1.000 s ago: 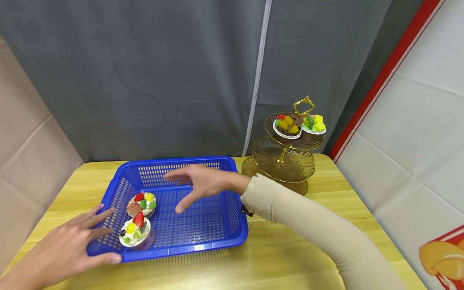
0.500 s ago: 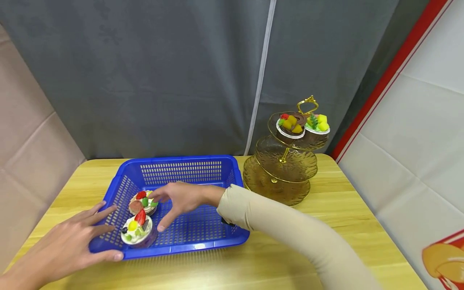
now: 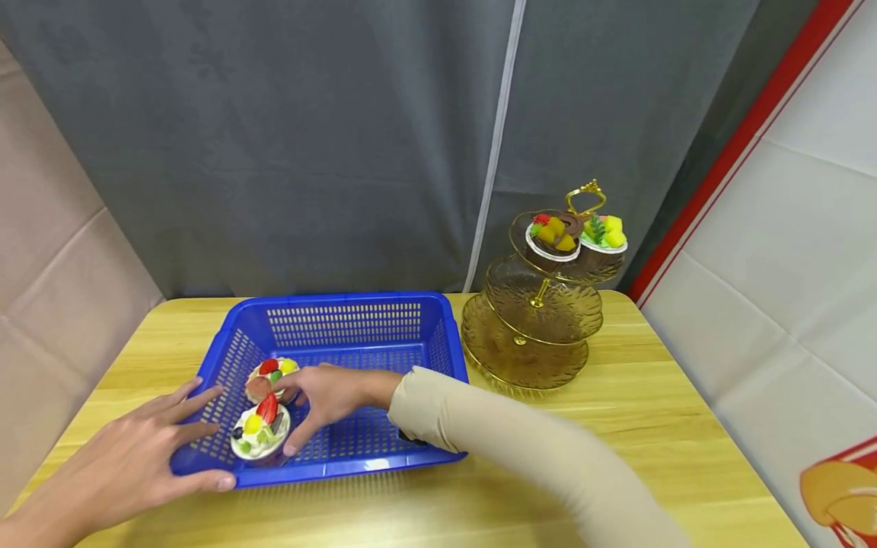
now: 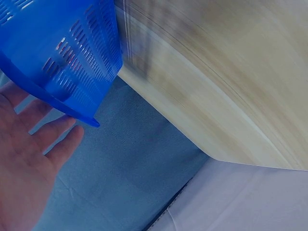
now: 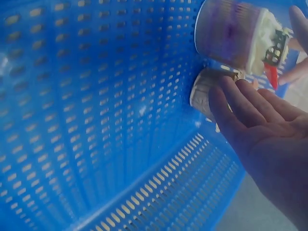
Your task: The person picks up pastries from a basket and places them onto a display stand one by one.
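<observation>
In the head view my left hand rests on the left rim of a blue plastic basket, its fingers spread and nearly straight. The left wrist view shows those fingers along the outside of the rim. My right hand reaches down inside the basket. Its thumb and fingers are apart, beside a dessert cup topped with cream, a strawberry and yellow fruit. Behind that cup sits a second cream-topped dessert. In the right wrist view the fingers are extended past the purple-sided cup; whether they touch it I cannot tell.
A gold-trimmed three-tier stand is to the right of the basket. On its top tier are a chocolate cupcake with orange fruit and a green one with yellow cubes. A grey curtain hangs behind the wooden table.
My right hand has moved left and down within the basket, from its middle to beside the front dessert cup. The left hand stays on the rim.
</observation>
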